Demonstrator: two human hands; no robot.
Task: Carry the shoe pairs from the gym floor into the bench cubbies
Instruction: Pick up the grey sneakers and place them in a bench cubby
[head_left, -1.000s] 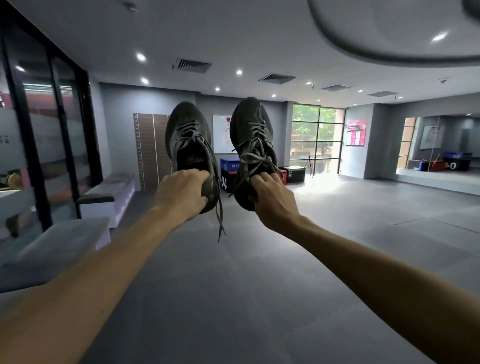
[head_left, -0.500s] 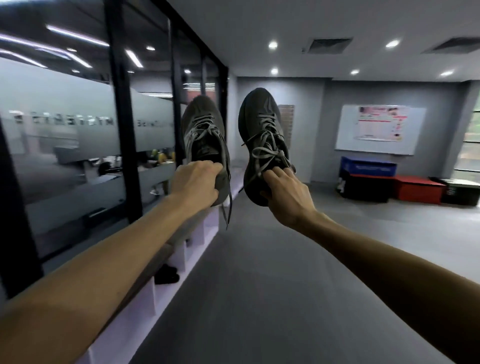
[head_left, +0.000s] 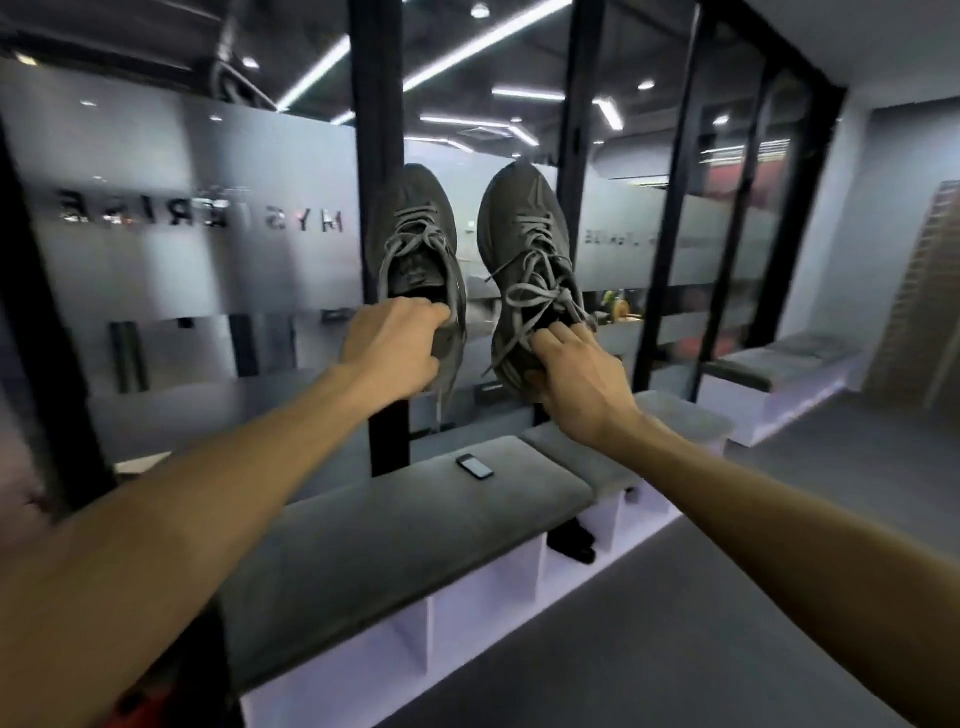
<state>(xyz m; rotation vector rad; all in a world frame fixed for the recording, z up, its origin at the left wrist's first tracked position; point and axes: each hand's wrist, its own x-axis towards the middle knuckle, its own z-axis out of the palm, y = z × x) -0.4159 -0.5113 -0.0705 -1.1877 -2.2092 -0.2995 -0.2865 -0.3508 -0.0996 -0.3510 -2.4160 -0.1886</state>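
Above the counter (head_left: 415, 512), a dark pair is held toes-up for carrying.
The left shoe (head_left: 422, 244) is gripped at its collar by the left hand (head_left: 395, 349), the right shoe (head_left: 530, 254) by the right hand (head_left: 582, 379); the cubbies (head_left: 483, 592) below are probably the target.

matt cloth shoes (head_left: 530, 270), frosted glass wall (head_left: 208, 218)

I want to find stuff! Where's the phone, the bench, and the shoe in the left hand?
phone (head_left: 475, 466), head view, its dark screen.
bench (head_left: 415, 519), head view, grey seat cushion.
left shoe (head_left: 421, 228), head view, laced upper.
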